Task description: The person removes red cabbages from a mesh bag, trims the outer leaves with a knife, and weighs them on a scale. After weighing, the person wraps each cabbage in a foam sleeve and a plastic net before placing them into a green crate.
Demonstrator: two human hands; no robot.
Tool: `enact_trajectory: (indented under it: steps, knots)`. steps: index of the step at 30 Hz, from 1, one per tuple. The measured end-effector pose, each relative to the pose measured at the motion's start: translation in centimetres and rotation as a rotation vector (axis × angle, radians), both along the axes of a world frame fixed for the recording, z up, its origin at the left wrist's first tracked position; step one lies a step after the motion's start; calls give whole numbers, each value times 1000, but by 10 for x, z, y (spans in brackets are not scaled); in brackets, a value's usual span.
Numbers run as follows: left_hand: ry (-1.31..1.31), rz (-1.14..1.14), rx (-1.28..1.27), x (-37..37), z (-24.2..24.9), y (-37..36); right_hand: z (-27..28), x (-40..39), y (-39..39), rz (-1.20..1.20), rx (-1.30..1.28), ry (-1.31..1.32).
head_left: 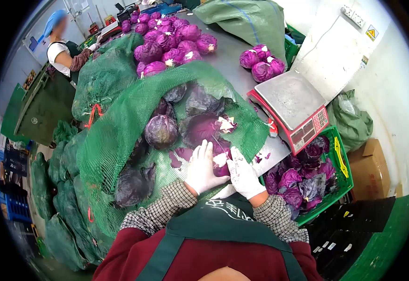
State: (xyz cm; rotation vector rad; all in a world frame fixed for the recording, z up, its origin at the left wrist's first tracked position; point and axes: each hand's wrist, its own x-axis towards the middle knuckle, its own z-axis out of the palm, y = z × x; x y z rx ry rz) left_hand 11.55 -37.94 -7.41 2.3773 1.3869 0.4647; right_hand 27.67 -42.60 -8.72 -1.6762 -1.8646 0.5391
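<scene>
Both my hands are in white gloves, around a red cabbage whose pale cut stem faces up. My left hand presses on its left side, fingers stretched forward and thumb out. On the opposite side, my right hand lies against it with the fingers close together. Just beyond is a larger cabbage with ragged pale stem bits. Darker cabbages, such as one with dull outer leaves, lie in the opened green mesh sack. A loose purple leaf is beside my left hand.
Bright trimmed cabbages are heaped at the back, several more at right. A red scale stands above a green crate of leaves. A red-handled tool lies near it. Full sacks and a co-worker are left.
</scene>
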Motion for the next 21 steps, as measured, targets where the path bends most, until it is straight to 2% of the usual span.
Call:
enact_trajectory:
  steps: [2, 3, 5, 7, 8, 9, 10, 12, 16, 18, 19, 20, 21]
  knots:
    - [31, -8, -43, 5, 3, -1, 7, 2, 1, 80, 39, -159]
    - [52, 3, -52, 5, 6, 2, 7, 4, 5, 119, -29, -250]
    - [-59, -25, -21, 8, 4, 6, -19, 8, 8, 118, 125, -135]
    - [-51, 43, 25, 14, 6, 2, -5, 11, 17, 195, -43, -59]
    - [0, 50, -15, 16, 5, 4, -7, 10, 18, 110, -23, -138]
    - [75, 71, -72, 19, 12, 4, -9, 9, 21, 21, -74, -70]
    - [82, 67, -90, 20, 10, 6, -7, 10, 27, 40, 0, -130]
    - [114, 79, -115, 23, 10, 8, 3, 11, 41, -26, -231, -167]
    - [197, 103, -186, 32, 24, 14, 3, 25, 62, 59, -251, -164]
    - [182, 71, -142, 36, 25, 11, 8, 37, 68, 141, -242, -146]
    - [184, 41, -98, 36, 25, 5, -10, 51, 78, 254, -129, -363]
    - [187, 15, -51, 36, 23, -2, -23, 64, 82, -10, -245, -195]
    - [108, -37, 136, 34, -2, -17, -24, 69, 77, -58, -252, -165]
